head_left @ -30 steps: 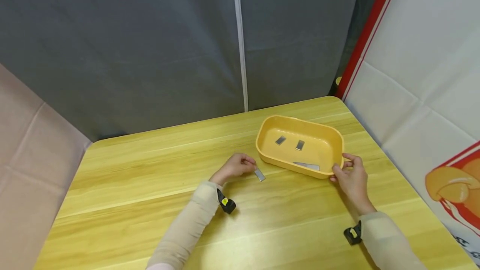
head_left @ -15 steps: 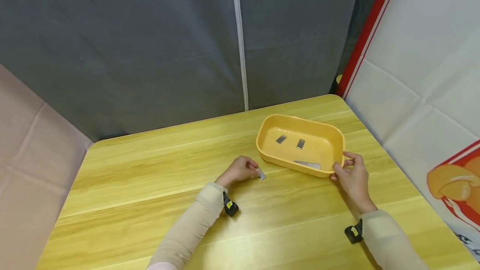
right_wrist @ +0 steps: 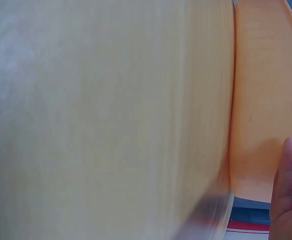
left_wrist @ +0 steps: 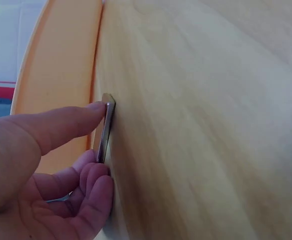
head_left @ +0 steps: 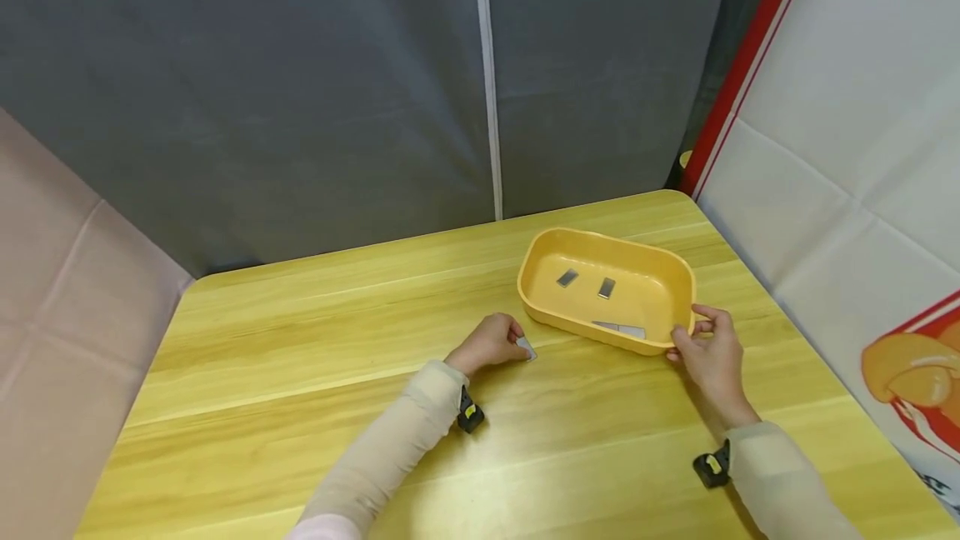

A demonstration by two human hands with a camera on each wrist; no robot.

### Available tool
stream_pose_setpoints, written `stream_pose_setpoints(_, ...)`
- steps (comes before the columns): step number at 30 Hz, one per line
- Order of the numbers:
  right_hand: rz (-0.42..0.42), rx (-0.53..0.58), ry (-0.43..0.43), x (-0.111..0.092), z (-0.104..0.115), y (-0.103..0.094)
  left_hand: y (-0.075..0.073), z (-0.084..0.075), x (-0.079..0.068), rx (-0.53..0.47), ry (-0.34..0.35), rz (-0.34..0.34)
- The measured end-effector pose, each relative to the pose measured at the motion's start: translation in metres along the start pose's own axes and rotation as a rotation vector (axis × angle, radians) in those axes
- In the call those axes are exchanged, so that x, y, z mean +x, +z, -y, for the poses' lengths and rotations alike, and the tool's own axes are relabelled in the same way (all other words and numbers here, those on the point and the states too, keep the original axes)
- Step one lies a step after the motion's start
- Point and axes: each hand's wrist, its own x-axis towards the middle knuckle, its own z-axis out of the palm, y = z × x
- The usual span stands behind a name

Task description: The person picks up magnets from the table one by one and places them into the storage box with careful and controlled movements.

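My left hand (head_left: 491, 342) pinches a small flat silver metal plate (head_left: 527, 348) low over the table, left of a yellow plastic bin (head_left: 570, 325). In the left wrist view the thumb is at one end of the plate (left_wrist: 105, 132) and the curled fingers at the other, with the plate standing on edge. My right hand (head_left: 712, 354) grips the bin's near right corner, thumb on the rim and fingers against the outer side. The right wrist view shows one digit (right_wrist: 288, 170) against the bin wall (right_wrist: 268, 90). Two similar plates, one silver plate (head_left: 567, 277) and another plate (head_left: 607, 287), lie apart inside the bin.
Along the bin's near wall lie more flat silver pieces (head_left: 630, 331), partly hidden by the rim. The wood-grain table (head_left: 300, 340) extends left and toward me. A grey curtain (head_left: 300, 107) hangs behind, and a white printed sheet (head_left: 847, 148) borders the right side.
The metal plate lay flat on the table beside my left fingers; now it is tipped up and pinched. My left hand has shifted slightly right. The right hand keeps its grip on the bin.
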Motion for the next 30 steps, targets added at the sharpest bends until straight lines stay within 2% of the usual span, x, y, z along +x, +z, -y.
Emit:
stream_pose_setpoints(14, 0.011, 0.006, 0.018, -0.0009, -0.001, -0.0013, 0.0015, -0.0014, -0.0023, 0.042, 0.027, 0.01)
stream_pose_setpoints(24, 0.02, 0.01, 0.009, -0.0011, 0.0015, -0.0007, 0.006, 0.0005, -0.005, 0.11, 0.052, -0.035)
stream_pose_setpoints(30, 0.015, 0.018, 0.018, -0.0008, 0.0005, -0.0008, 0.0064, 0.0005, -0.0035, 0.158, 0.102, -0.032)
